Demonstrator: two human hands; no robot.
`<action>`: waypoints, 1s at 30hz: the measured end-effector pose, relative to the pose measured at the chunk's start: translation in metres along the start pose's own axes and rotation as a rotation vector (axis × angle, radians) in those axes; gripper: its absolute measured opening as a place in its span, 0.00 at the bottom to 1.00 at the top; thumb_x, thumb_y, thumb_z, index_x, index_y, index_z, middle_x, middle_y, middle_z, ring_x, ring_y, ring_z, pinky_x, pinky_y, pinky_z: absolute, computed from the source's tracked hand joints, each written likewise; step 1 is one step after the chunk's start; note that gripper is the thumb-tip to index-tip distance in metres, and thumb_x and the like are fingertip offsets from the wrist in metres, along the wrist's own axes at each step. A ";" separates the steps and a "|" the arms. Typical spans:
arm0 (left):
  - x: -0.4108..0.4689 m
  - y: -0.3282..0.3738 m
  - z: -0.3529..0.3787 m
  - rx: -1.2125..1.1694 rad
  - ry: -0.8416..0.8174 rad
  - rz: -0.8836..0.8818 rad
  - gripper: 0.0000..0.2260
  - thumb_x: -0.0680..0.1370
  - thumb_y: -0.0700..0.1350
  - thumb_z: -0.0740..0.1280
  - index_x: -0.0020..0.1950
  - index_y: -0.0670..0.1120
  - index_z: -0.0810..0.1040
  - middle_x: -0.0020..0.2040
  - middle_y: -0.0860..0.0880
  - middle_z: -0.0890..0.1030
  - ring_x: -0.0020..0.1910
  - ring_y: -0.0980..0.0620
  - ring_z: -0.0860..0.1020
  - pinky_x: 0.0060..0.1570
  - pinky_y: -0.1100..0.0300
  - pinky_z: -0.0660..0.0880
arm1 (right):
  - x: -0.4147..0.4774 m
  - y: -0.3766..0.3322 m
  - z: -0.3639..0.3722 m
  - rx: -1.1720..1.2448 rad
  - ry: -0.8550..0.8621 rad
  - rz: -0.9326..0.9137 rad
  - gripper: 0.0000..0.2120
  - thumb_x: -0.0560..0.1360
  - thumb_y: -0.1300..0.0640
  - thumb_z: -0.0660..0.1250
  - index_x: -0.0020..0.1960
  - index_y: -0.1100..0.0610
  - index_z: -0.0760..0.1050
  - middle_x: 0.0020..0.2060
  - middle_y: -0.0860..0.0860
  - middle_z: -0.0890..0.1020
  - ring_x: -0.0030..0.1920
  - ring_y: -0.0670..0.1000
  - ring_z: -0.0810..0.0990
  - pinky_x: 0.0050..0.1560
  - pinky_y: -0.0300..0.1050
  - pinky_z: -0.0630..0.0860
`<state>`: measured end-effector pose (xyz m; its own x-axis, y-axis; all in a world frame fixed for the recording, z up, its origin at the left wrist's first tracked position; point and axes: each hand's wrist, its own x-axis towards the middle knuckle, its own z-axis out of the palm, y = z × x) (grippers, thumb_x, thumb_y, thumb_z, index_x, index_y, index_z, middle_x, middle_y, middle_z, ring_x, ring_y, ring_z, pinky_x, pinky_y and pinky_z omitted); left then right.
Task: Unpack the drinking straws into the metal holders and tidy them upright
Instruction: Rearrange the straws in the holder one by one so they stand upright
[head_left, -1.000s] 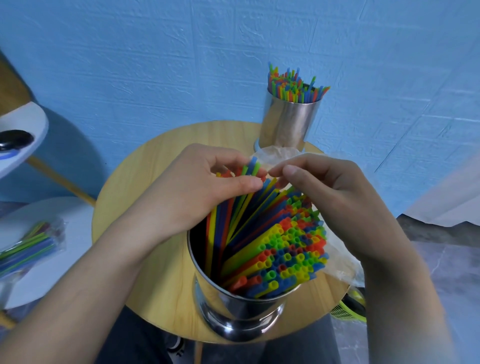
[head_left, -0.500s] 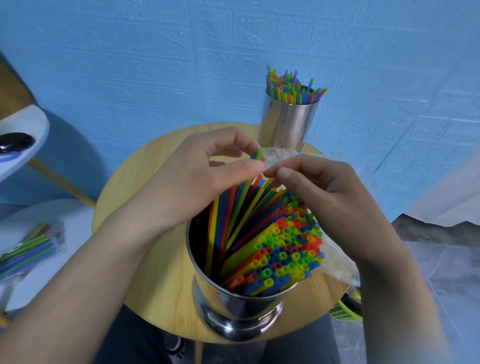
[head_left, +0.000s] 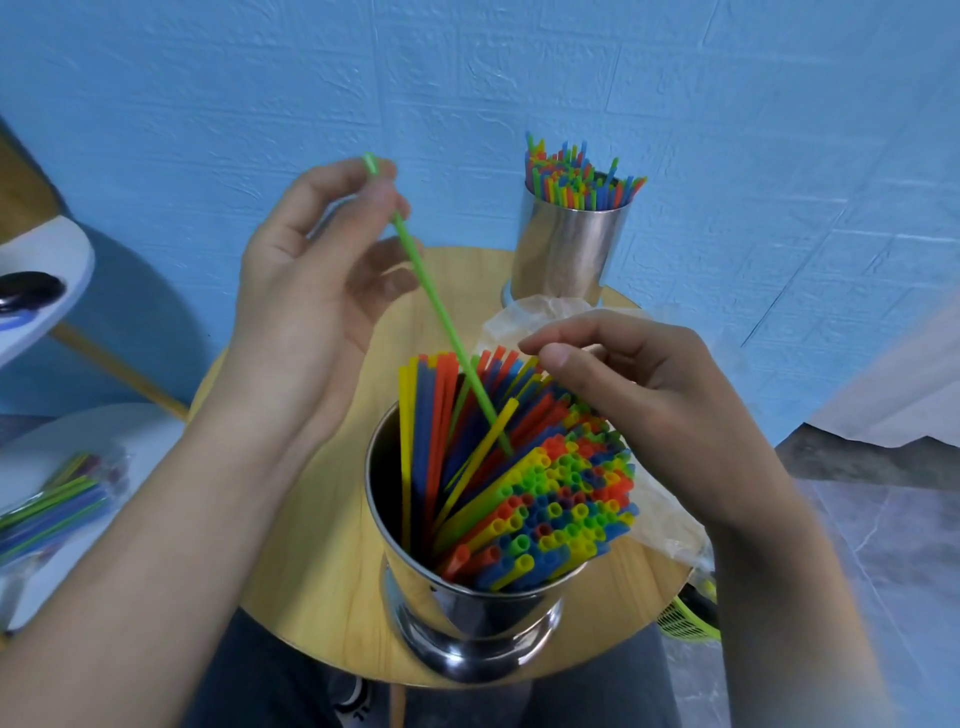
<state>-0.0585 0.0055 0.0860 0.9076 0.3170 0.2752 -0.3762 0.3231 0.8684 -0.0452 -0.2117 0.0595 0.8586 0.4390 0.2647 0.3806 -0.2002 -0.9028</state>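
Note:
A shiny metal holder (head_left: 462, 618) stands at the near edge of the round wooden table (head_left: 322, 597), packed with coloured straws (head_left: 545, 493) that lean toward me and to the right. My left hand (head_left: 317, 291) pinches one green straw (head_left: 441, 317) near its top, raised high; the straw's lower end still sits among the bundle. My right hand (head_left: 644, 405) hovers over the far right of the bundle, fingers curled, fingertips at the straw tops. A second metal holder (head_left: 566, 249) full of upright straws stands at the table's far side.
A crumpled clear plastic wrapper (head_left: 660, 525) lies on the table behind and right of the near holder. A bag of packed straws (head_left: 52, 509) rests on a white surface at the left. A blue wall stands close behind.
My left hand has lifted up and to the left, drawing one green straw most of the way out of the bundle. My right hand has stayed at the bundle's far right.

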 end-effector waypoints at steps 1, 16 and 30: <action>0.001 0.001 -0.001 -0.048 0.043 0.001 0.03 0.81 0.41 0.67 0.50 0.49 0.78 0.42 0.54 0.80 0.38 0.55 0.78 0.41 0.65 0.76 | -0.001 0.001 0.000 0.002 -0.013 -0.005 0.06 0.80 0.51 0.70 0.53 0.49 0.85 0.42 0.46 0.86 0.44 0.50 0.85 0.42 0.43 0.80; -0.009 -0.011 -0.013 0.193 -0.037 -0.254 0.03 0.78 0.43 0.70 0.45 0.50 0.78 0.44 0.50 0.84 0.47 0.51 0.83 0.53 0.56 0.80 | 0.004 0.003 0.000 0.365 0.390 -0.206 0.08 0.77 0.52 0.70 0.51 0.55 0.82 0.39 0.53 0.87 0.37 0.51 0.77 0.39 0.42 0.73; -0.019 -0.012 -0.005 0.896 -0.497 -0.190 0.09 0.75 0.46 0.76 0.54 0.53 0.85 0.45 0.53 0.87 0.45 0.55 0.85 0.51 0.58 0.78 | 0.008 0.002 0.006 -0.121 0.294 -0.172 0.10 0.84 0.54 0.63 0.46 0.53 0.78 0.34 0.45 0.79 0.36 0.46 0.78 0.39 0.39 0.71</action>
<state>-0.0719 -0.0002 0.0682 0.9883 -0.1386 0.0644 -0.1275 -0.5156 0.8473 -0.0400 -0.2034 0.0577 0.8338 0.2078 0.5114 0.5510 -0.2554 -0.7945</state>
